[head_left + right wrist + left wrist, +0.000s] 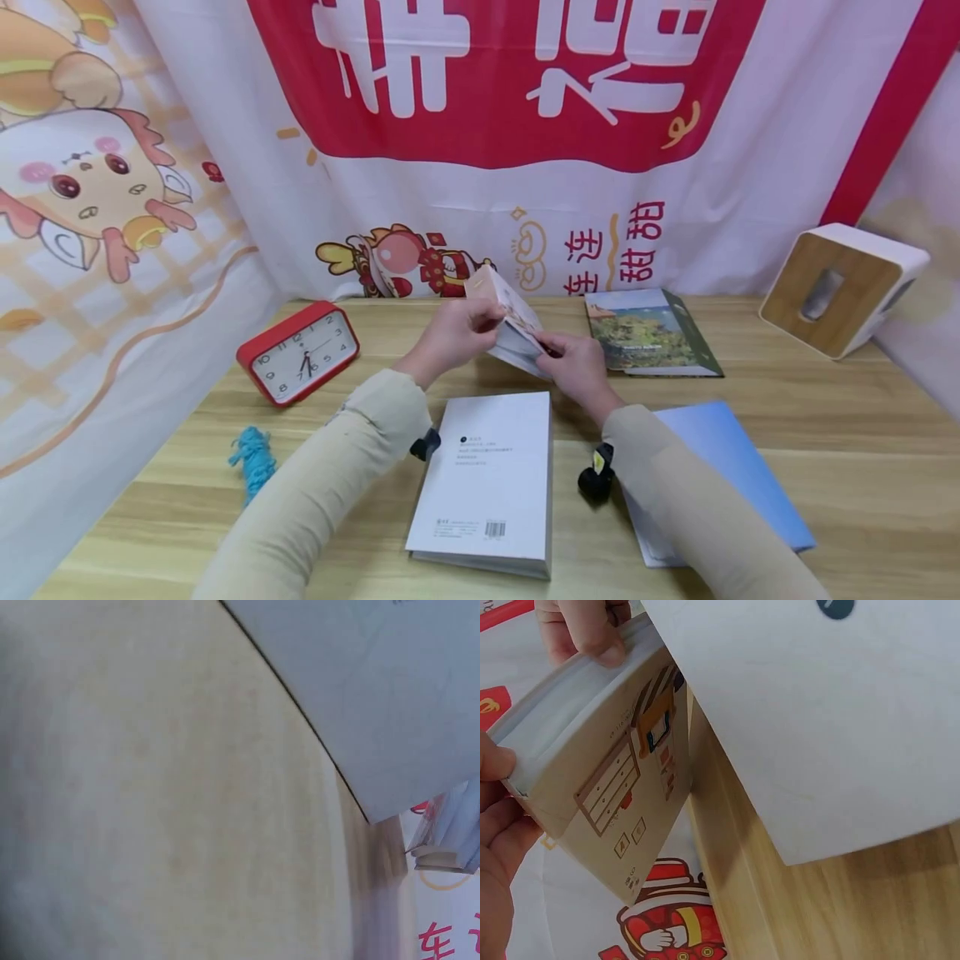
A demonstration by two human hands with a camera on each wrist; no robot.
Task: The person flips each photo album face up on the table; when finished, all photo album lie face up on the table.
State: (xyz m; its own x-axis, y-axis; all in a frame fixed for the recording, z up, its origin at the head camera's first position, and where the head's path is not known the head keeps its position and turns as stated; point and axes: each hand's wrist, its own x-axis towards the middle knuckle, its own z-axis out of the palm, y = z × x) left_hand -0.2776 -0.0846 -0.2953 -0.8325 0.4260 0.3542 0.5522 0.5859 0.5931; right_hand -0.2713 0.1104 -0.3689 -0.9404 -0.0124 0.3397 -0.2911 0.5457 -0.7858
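Above the back of the table, both hands hold a beige book [512, 302] with drawings on its cover, tilted, with its page edges towards me. My left hand [457, 333] pinches it near one corner; in the left wrist view the left thumb [496, 761] presses that corner. My right hand [576, 367] pinches the other end, thumb on the edge. The right wrist view shows part of the book [442, 859] but neither hand. Below the hands, a thick white book [487, 475] lies back cover up.
A red alarm clock [303, 354] and a blue yarn bundle [255, 462] are at left. At right lie a landscape-covered book [645, 333] and a blue book [720, 467], partly under the right sleeve. A wood-fronted tissue box [821, 292] stands back right, before a printed curtain [487, 192].
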